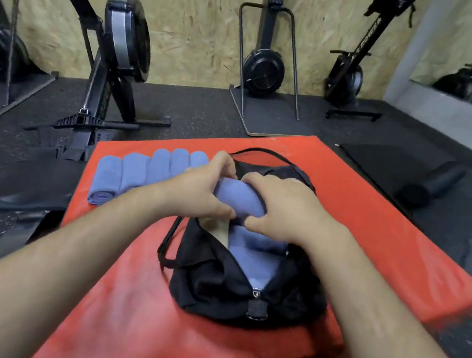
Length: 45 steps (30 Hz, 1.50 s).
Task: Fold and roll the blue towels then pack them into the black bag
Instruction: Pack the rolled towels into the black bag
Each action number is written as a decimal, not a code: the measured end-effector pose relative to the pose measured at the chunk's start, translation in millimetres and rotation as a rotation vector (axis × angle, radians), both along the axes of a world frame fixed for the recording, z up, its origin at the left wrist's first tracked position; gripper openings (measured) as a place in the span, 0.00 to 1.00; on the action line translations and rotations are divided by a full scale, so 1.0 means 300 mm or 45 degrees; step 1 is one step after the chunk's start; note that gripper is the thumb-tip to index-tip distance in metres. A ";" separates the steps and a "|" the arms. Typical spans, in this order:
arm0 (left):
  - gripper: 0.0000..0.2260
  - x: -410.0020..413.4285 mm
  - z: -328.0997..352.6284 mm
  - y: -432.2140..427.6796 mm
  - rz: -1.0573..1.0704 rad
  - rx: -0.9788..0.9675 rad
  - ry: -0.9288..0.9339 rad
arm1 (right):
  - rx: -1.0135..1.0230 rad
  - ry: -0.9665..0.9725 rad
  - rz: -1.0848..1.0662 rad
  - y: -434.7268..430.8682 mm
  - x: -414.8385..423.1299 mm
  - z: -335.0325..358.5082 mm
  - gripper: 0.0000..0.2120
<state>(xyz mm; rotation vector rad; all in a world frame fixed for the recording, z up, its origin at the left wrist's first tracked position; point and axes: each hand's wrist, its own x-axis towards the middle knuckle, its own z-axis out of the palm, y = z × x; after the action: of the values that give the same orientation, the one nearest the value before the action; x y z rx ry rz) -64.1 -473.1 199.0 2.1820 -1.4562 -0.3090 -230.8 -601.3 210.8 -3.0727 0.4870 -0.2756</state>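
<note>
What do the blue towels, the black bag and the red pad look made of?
Blue towels: soft matte cloth, perhaps microfibre; the rolls look plump, without sheen. Black bag: thin matte fabric, likely synthetic; it creases and slumps. Red pad: smooth vinyl-like cover; it reflects light.

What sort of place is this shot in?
Likely a gym: flywheel exercise machines against the chipboard wall, dark rubber flooring, and a red padded box used as the work surface.

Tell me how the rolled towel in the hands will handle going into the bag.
The rolled towel probably squashes easily: the left hand and right hand sink into it. Likely light, being plain cloth. It may loosen once released.
</note>
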 end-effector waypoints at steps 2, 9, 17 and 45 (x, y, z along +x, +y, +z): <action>0.38 -0.003 -0.006 -0.024 0.049 0.013 0.002 | 0.088 0.073 -0.094 -0.032 -0.027 -0.024 0.27; 0.16 0.004 -0.096 -0.081 0.364 0.100 -0.541 | 0.168 0.234 -0.155 -0.100 -0.066 -0.091 0.18; 0.04 -0.011 0.062 -0.156 0.456 -0.333 -0.165 | 0.115 0.038 -0.118 -0.053 -0.015 -0.162 0.21; 0.02 0.067 0.023 -0.117 0.370 -0.343 -0.046 | 0.182 0.172 -0.446 -0.126 0.250 -0.172 0.32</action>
<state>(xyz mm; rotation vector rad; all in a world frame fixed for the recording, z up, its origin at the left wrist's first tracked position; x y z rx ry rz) -44.0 -508.1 205.9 2.1446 -1.1046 0.0267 -155.7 -639.0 159.2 -2.8644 1.0053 -0.0329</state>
